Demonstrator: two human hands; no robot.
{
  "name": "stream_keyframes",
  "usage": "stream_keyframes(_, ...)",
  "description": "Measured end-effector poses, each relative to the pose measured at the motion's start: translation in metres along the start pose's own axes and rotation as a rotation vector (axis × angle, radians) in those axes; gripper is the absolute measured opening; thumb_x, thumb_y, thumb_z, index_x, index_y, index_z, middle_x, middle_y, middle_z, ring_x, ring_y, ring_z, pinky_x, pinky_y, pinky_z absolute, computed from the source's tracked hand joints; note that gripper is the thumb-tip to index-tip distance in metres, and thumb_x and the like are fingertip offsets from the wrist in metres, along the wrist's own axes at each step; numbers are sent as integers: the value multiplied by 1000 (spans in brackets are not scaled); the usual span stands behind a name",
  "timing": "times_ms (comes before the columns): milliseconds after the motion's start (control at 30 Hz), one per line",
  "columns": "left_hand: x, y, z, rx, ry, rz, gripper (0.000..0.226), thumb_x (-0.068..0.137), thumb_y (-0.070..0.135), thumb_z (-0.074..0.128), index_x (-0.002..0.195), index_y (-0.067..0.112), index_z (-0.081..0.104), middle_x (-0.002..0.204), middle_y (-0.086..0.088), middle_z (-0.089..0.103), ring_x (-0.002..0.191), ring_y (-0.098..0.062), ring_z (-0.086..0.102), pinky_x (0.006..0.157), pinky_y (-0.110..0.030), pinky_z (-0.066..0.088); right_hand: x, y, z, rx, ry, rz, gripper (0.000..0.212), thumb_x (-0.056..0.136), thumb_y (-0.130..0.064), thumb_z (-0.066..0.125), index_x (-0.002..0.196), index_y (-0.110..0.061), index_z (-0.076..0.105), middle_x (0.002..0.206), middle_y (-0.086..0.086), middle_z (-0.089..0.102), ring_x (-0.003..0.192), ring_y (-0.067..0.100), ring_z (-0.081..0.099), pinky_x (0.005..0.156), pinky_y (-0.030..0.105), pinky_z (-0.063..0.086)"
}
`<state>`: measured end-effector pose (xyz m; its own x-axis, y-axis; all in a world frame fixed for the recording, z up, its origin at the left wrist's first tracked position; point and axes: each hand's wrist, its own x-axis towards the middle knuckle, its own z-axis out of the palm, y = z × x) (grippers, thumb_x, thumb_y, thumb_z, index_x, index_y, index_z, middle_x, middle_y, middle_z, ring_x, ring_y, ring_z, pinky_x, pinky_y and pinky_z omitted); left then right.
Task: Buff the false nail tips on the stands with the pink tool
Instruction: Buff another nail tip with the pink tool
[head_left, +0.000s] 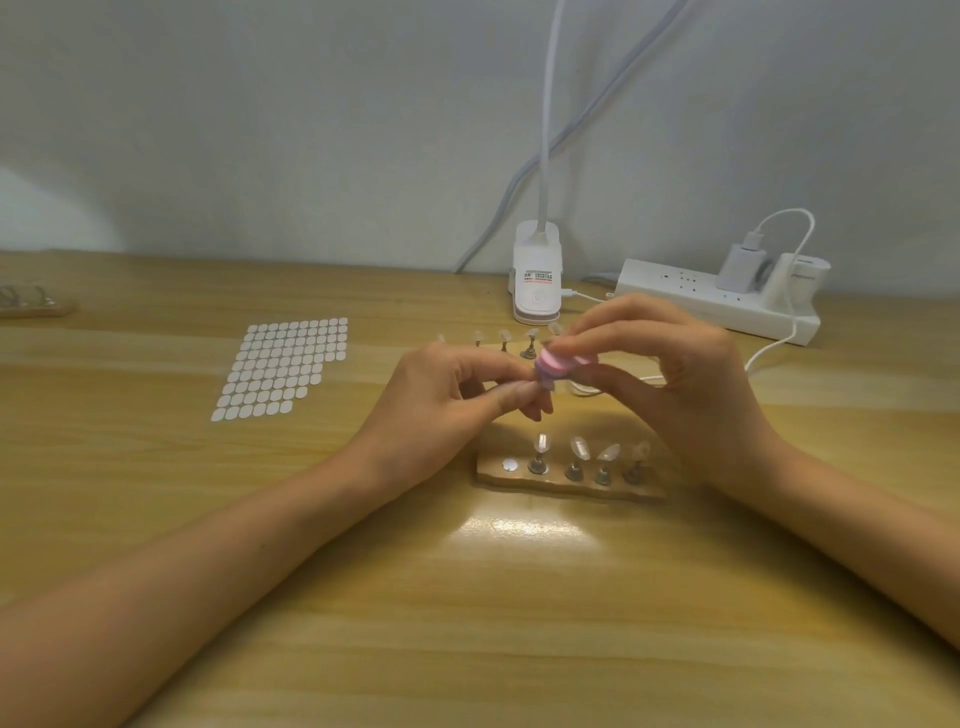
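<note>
Both hands meet above the desk: the left hand (441, 384) pinches one small stand (545, 385) (mostly hidden by fingertips), and the right hand (670, 374) pinches the pink tool (558, 362) against its tip. Buffing this tip is the step in hand, I judge. Below, the wooden base (571, 486) keeps four nail tips (579, 448) and one bare disc (510, 464); the next move calls for reseating the stand there. Beyond stands a second row (530, 343), near the lamp clamp (537, 275).
</note>
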<state>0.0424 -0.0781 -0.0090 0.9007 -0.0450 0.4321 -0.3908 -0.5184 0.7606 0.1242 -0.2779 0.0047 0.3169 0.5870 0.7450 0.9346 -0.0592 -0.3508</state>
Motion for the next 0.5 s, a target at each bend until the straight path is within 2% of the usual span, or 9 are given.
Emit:
stream_keyframes(33,0,1,0,-3,0,-4,20,87,38,66,86,25,81,79,13,77,63,-18,67,99,-50,47,-1,-1,0,-6,0,-3,21,85,-15,71,106,-9,74,99,8,70,93,20,68,79,37,57)
stream_keyframes(67,1,1,0,2,0,-3,18,88,36,68,88,24,81,79,13,77,59,-14,64,104,-65,38,-2,-2,2,-9,-21,-35,21,85,-15,72,105,-8,74,99,8,70,93,19,69,80,35,57)
stream_keyframes(133,1,0,1,3,0,-5,13,90,31,71,90,23,82,79,11,77,55,-16,58,102,-72,34,-1,-3,4,-11,-64,-94,20,85,-14,73,103,-6,75,98,8,70,93,19,69,80,32,57)
stream_keyframes(200,1,-1,0,-38,-6,-3,13,91,32,71,89,24,81,81,8,78,70,-40,66,91,-69,45,0,-1,2,-26,-28,-56,21,84,-14,72,103,-5,75,98,9,71,91,18,69,79,34,57)
stream_keyframes(267,1,-1,0,-64,-13,-2,16,89,34,70,89,23,81,82,6,78,79,-48,67,84,-62,50,0,0,0,-27,-4,-34,22,84,-15,72,104,-4,75,98,9,70,91,18,69,78,36,57)
stream_keyframes(333,2,-3,0,-80,-31,-11,19,88,36,72,93,20,81,84,6,79,77,-46,68,88,-56,53,-1,0,1,-26,-33,-78,21,85,-14,73,103,-5,75,97,10,70,91,21,69,78,35,57)
stream_keyframes(367,3,-5,0,-94,-39,-9,19,89,34,70,93,18,81,83,5,79,71,-38,69,85,-46,56,-1,0,1,-33,-36,-82,21,84,-13,73,103,-5,75,97,10,71,91,21,69,77,36,57)
stream_keyframes(433,3,-7,-1,-141,-59,18,14,93,19,66,91,14,80,82,1,77,62,-1,64,70,-16,50,0,1,-1,-50,2,-40,21,84,-13,74,104,-5,75,97,9,71,90,20,69,77,39,56)
stream_keyframes(500,2,-5,-1,-161,-83,27,13,94,9,65,93,9,78,81,-1,76,61,10,60,65,-2,42,-1,1,-1,-57,9,-38,22,85,-15,73,104,-6,75,97,8,71,90,20,68,77,39,56)
